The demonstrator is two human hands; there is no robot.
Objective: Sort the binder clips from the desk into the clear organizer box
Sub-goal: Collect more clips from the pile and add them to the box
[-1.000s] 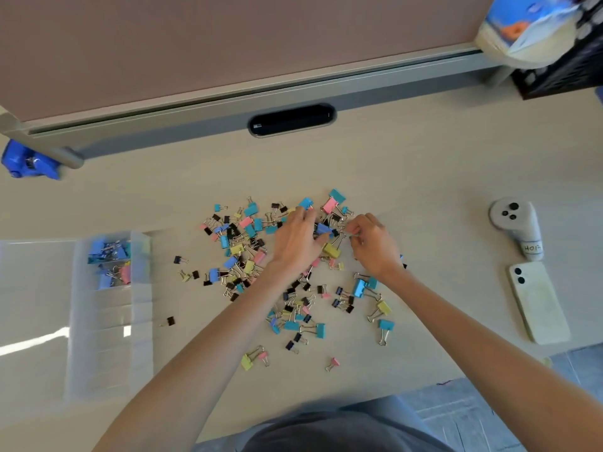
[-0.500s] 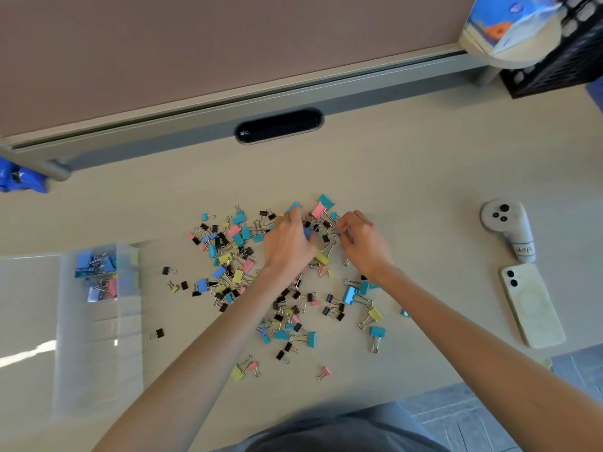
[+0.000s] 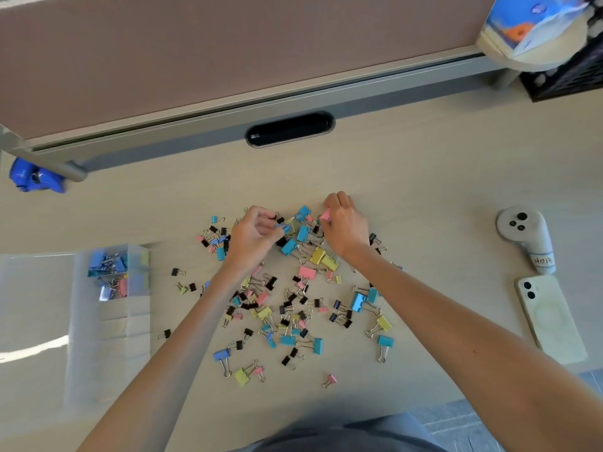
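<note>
Left hand (image 3: 257, 238) pinches a blue clip (image 3: 282, 227), right hand (image 3: 346, 228) a pink clip (image 3: 325, 215), while most binder clips (image 3: 288, 246) lie right of the barely filled organizer box (image 3: 107, 337).

Both arms are bare from the left grip (image 3: 257, 238) and the right grip (image 3: 346, 228) to the lower edge of view. A plain grey garment (image 3: 342, 435) covers the front.
</note>
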